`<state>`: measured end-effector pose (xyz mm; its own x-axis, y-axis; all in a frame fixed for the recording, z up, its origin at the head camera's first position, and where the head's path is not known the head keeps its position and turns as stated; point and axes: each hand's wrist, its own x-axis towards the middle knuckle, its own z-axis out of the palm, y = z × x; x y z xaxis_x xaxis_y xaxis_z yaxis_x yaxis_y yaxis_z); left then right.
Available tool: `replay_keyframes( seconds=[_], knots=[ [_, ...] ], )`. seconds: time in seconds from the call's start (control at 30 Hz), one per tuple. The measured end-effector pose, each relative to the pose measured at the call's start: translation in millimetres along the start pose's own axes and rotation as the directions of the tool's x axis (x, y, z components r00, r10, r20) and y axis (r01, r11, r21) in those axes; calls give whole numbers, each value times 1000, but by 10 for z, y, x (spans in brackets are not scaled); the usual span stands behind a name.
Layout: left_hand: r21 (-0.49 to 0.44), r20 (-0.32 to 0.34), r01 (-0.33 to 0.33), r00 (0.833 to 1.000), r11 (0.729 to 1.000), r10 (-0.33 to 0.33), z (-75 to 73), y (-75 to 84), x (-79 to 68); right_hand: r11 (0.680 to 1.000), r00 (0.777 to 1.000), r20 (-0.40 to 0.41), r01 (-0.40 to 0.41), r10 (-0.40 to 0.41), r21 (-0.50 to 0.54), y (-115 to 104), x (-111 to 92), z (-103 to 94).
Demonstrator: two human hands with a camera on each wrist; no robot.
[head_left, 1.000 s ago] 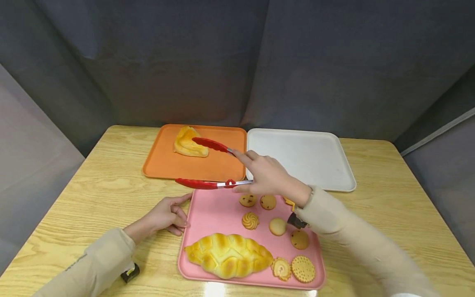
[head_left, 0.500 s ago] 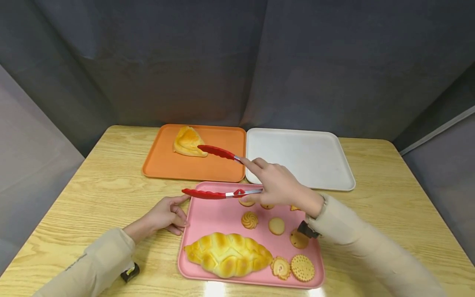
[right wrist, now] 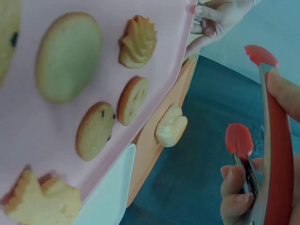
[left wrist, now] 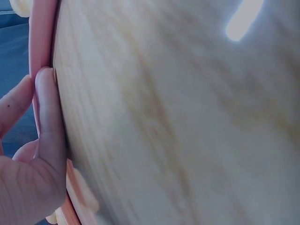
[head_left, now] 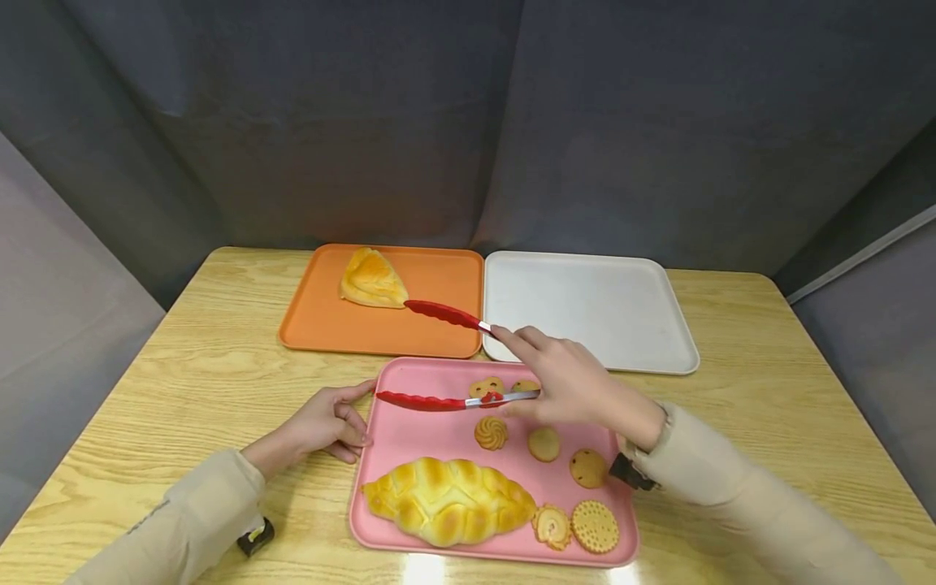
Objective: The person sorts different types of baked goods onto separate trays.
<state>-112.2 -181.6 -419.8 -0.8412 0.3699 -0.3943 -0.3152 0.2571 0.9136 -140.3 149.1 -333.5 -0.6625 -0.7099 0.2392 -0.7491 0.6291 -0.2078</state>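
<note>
My right hand (head_left: 566,378) grips a pair of tongs (head_left: 420,402) with red tips and metal arms. The tongs are spread wide with nothing between the tips, one arm over the pink tray and the other over the orange tray's near right. My left hand (head_left: 322,422) holds the left rim of the pink tray (head_left: 409,439). On that tray lie a braided bread loaf (head_left: 449,501), a swirl cookie (head_left: 491,433), a plain round cookie (head_left: 543,444) and several other cookies. In the right wrist view, a crown-shaped cookie (right wrist: 44,199) shows at the tray's edge.
Behind the pink tray stand an orange tray (head_left: 329,333), with a triangular pastry (head_left: 373,279) on it, and a white tray (head_left: 585,301). All rest on a wooden table (head_left: 183,357). A dark curtain (head_left: 351,122) hangs along the back.
My right hand and the spread tongs have moved toward me and to the right, from over the orange tray to lower over the pink tray. The left hand has stayed in place.
</note>
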Motion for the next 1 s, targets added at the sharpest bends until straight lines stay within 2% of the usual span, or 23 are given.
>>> replay_keyframes(
  seconds=[0.53, 0.73, 1.0],
  knots=[
    [6, -2, -6, 1000, 1000, 6, 0, -3, -3, 998, 998, 47, 50, -51, 26, 14, -271, -30],
    [7, -3, -6, 1000, 1000, 6, -2, 4, -6, 996, 994, 89, 64, -69, 55, 12, -372, -29],
    [2, 5, 8, 1000, 1000, -8, -1, 17, -11, 989, 989, 51, 138, -141, 48, 30, -485, -16]
  ],
)
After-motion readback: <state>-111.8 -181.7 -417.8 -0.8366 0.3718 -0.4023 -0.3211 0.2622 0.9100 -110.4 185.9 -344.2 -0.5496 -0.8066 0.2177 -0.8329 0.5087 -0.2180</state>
